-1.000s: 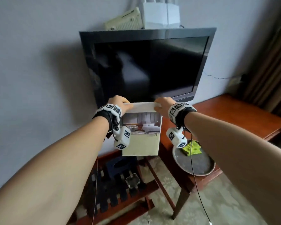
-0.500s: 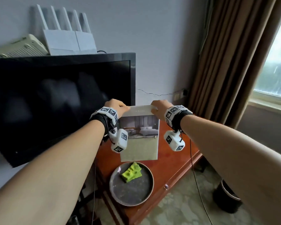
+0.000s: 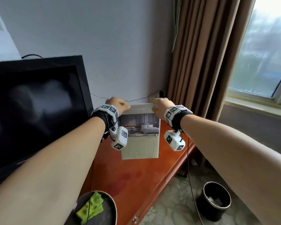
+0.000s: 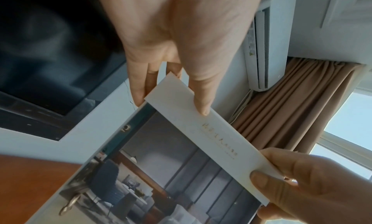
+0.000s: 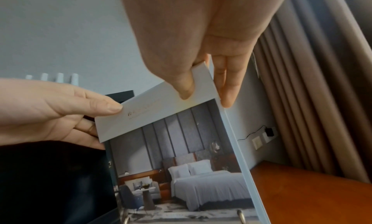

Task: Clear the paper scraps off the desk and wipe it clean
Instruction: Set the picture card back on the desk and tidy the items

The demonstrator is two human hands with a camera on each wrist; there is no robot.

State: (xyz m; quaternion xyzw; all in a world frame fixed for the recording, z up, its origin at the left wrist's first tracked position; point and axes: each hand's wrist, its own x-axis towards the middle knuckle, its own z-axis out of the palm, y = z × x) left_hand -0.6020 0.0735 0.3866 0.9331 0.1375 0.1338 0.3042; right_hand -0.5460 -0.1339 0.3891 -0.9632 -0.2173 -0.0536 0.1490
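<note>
A printed paper [image 3: 140,138] with a bedroom photo and a white top strip hangs upright above the red-brown wooden desk [image 3: 128,176]. My left hand [image 3: 116,105] pinches its top left corner, and my right hand [image 3: 159,108] pinches its top right corner. In the left wrist view the thumb of the left hand [image 4: 173,100] lies on the paper's [image 4: 181,163] white strip, with the fingers behind. The right wrist view shows the right hand [image 5: 206,97] pinching the paper [image 5: 177,148] the same way. A green cloth [image 3: 92,207] lies on a grey round tray [image 3: 113,207] at the desk's near end.
A black TV [image 3: 31,111] fills the left side, close to my left forearm. A black waste bin [image 3: 216,200] stands on the floor to the right of the desk. Brown curtains [image 3: 201,62] and a window [image 3: 263,54] are at the far right.
The view and both hands have swung right with the paper, from in front of the TV to over the desk's far end. The tray has dropped to the bottom edge and the bin has come into sight.
</note>
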